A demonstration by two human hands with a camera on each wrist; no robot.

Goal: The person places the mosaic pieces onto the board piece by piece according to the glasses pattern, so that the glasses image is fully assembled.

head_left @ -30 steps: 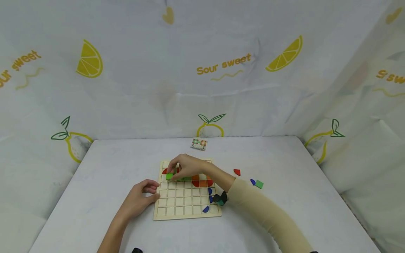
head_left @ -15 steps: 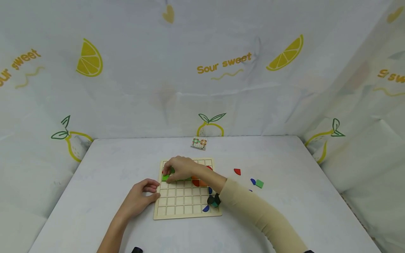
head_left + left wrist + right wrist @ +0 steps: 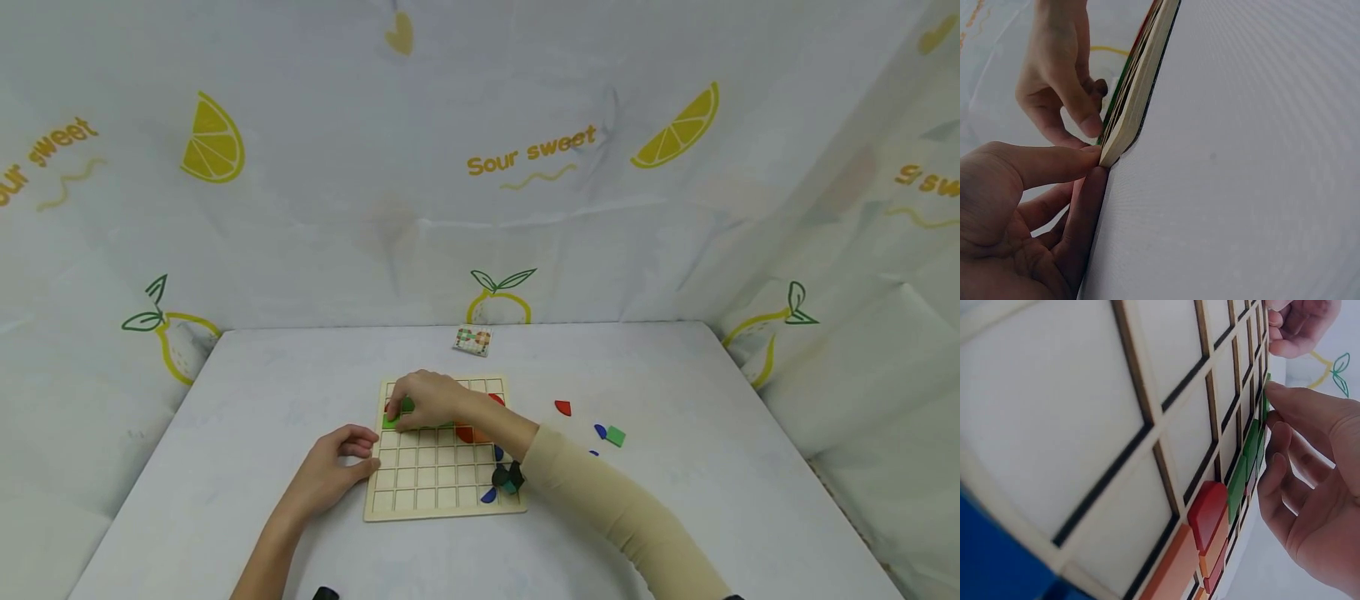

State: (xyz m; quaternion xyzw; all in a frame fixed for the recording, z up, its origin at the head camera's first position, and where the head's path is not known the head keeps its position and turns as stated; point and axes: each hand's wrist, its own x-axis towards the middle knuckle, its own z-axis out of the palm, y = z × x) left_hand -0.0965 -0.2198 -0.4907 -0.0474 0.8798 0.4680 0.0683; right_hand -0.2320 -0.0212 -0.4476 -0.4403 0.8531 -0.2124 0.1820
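Observation:
A wooden grid board (image 3: 416, 476) lies on the table. At its left edge my left hand (image 3: 327, 475) holds the rim, with the thumb and a finger at the board's edge in the left wrist view. Over the board's upper left my right hand (image 3: 429, 400) pinches a light green square tile (image 3: 389, 422), which sits at the leftmost column. A dark green tile (image 3: 408, 404) shows just above it. Beside the hand, a red rounded tile (image 3: 1207, 509), green tiles (image 3: 1236, 487) and an orange tile (image 3: 1169, 569) appear in the right wrist view. Some tiles are hidden beneath my right hand and forearm.
Behind the board lies a small pattern card (image 3: 473, 340). To the right are a red quarter-round tile (image 3: 563, 407), a blue half-round tile (image 3: 600, 431) and a green square (image 3: 616, 436). A blue half-round tile (image 3: 489, 495) rests on the board's lower right.
My right hand has moved slightly left with the light green tile, lowering it to the board's left column. Over the last half second it hardly moves. My left hand stays in place.

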